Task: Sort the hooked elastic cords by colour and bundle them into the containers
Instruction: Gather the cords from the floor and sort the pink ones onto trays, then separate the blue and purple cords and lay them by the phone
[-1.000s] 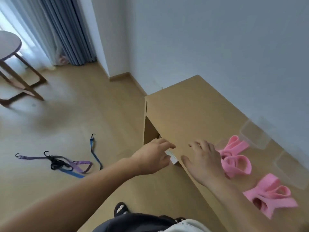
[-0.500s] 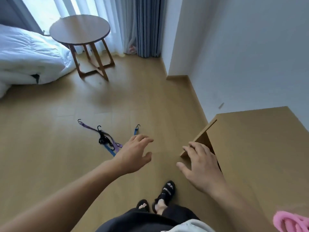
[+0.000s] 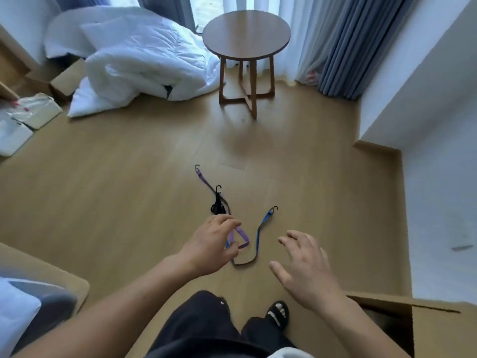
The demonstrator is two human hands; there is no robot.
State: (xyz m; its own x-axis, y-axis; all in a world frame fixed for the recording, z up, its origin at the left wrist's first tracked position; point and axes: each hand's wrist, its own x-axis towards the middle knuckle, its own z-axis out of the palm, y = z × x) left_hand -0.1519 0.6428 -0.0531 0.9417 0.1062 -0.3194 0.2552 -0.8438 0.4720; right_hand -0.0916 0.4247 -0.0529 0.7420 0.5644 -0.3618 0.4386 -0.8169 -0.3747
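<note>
We look down at a wooden floor (image 3: pixel 129 202). Three hooked cords lie there in a loose tangle, in front of our feet. The purple cord (image 3: pixel 239 231) runs from a far black hook down to a loop by our left hand (image 3: pixel 211 245). The black cord (image 3: pixel 216 206) is bunched up on top of the purple one, and we cannot make out how it is wound. The blue cord (image 3: pixel 259 229) has a hook at its far end and curves down between our two hands. Its other end goes behind the left hand, so we cannot see it.

The left hand hangs over the purple loop and hides part of it. Its fingers are loosely bent and grip nothing that we can see. The right hand (image 3: pixel 307 267) is apart from the blue cord, with fingers spread, holding nothing.

Far off stand a round table (image 3: pixel 246 34) and a white quilt (image 3: pixel 144 60). A wooden cabinet (image 3: pixel 438 332) at the bottom right is cut off by the edge. A blurry blue and white thing (image 3: pixel 23 308) sits at the bottom left, and we cannot tell what it is. One foot in a black sandal (image 3: pixel 277 315) peeks out below
</note>
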